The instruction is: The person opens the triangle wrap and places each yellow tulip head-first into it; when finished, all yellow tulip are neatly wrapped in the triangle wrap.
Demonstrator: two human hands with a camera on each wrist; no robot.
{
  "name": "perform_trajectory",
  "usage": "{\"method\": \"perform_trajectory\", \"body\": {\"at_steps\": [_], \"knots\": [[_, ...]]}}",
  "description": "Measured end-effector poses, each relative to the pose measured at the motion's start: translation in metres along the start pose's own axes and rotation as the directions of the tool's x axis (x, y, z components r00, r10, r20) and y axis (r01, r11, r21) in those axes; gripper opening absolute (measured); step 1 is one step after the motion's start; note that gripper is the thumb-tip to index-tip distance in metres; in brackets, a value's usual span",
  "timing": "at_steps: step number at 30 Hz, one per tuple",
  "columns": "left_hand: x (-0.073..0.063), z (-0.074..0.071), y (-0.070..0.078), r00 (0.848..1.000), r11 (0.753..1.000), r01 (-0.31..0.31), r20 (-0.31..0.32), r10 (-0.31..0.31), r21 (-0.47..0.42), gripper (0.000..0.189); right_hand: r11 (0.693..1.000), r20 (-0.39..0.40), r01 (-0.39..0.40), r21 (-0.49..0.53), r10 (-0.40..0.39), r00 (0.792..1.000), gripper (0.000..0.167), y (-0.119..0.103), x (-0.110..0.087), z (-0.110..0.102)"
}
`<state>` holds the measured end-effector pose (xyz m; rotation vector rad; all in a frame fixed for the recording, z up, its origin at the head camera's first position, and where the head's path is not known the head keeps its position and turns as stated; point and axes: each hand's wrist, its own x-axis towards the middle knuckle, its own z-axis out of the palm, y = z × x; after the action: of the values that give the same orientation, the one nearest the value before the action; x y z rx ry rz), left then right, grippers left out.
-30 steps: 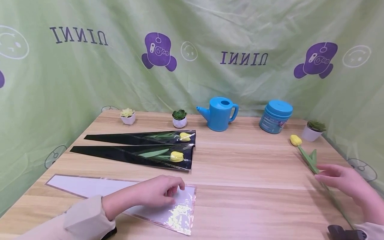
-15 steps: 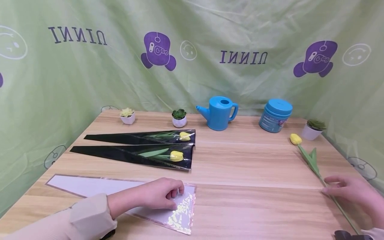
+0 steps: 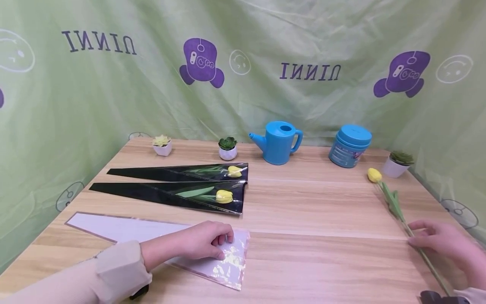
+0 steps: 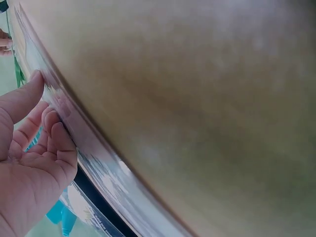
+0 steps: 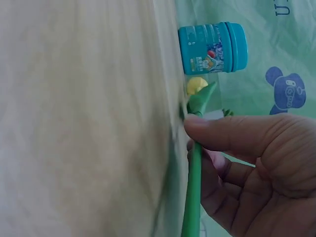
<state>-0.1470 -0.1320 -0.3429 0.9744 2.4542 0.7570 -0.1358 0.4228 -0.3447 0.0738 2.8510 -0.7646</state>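
A white, pink-edged flower sleeve (image 3: 129, 228) lies flat at the front left. My left hand (image 3: 206, 240) rests on its wide end, fingers loosely bent and thumb apart from them; in the left wrist view this hand (image 4: 39, 143) touches the sleeve's shiny film (image 4: 106, 173). At the right, my right hand (image 3: 442, 240) pinches the green stem of an artificial yellow tulip (image 3: 394, 202). The right wrist view has the thumb and fingers of that hand (image 5: 247, 168) round the stem (image 5: 192, 197), its yellow bloom (image 5: 196, 85) pointing away.
Two black sleeves, the rear one (image 3: 171, 172) and the nearer one (image 3: 152, 192), each hold a yellow tulip. Along the back stand a blue watering can (image 3: 279, 143), a blue lidded jar (image 3: 349, 147) and small potted succulents (image 3: 228, 150). A green curtain (image 3: 243, 105) hangs behind.
The white sleeve has shifted slightly away and to the right under my left hand. My right hand has slid down the tulip's stem, and the tulip has turned a little.
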Motion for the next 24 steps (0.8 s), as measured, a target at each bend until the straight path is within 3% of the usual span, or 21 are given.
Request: {"method": "perform_trajectory", "body": {"at_steps": [7, 16, 18, 19, 21, 23, 24], "knots": [[0.003, -0.002, -0.002, 1.0, 1.0, 0.004, 0.002, -0.004, -0.028, 0.024, 0.995, -0.011, 0.06, 0.082, -0.06, 0.998, 0.05, -0.012, -0.001, -0.002], [0.009, -0.003, -0.005, 1.0, 1.0, -0.008, -0.007, 0.008, -0.029, 0.022, 0.966, -0.12, 0.165, 0.199, -0.143, 0.982, 0.042, -0.041, 0.001, -0.002], [0.01, -0.003, -0.006, 1.0, 0.999, -0.012, -0.011, 0.012, -0.029, 0.021, 0.948, -0.155, 0.18, 0.263, -0.143, 0.977, 0.032, -0.049, 0.003, -0.001], [0.011, -0.003, -0.006, 1.0, 0.999, -0.016, -0.013, 0.016, -0.029, 0.021, 0.933, -0.171, 0.188, 0.307, -0.14, 0.975, 0.028, -0.053, 0.004, -0.001], [0.012, -0.004, -0.007, 1.0, 0.999, -0.021, -0.017, 0.02, -0.029, 0.02, 0.858, -0.207, 0.228, 0.46, -0.147, 0.967, 0.026, -0.06, 0.006, 0.001], [0.013, -0.004, -0.009, 1.0, 0.999, -0.019, -0.021, 0.019, -0.033, 0.02, 0.736, -0.234, 0.269, 0.621, -0.154, 0.96, 0.032, -0.068, 0.009, 0.003], [0.013, -0.004, -0.009, 1.0, 0.999, -0.018, -0.023, 0.017, -0.037, 0.02, 0.654, -0.244, 0.292, 0.698, -0.166, 0.955, 0.032, -0.073, 0.011, 0.005]]}}
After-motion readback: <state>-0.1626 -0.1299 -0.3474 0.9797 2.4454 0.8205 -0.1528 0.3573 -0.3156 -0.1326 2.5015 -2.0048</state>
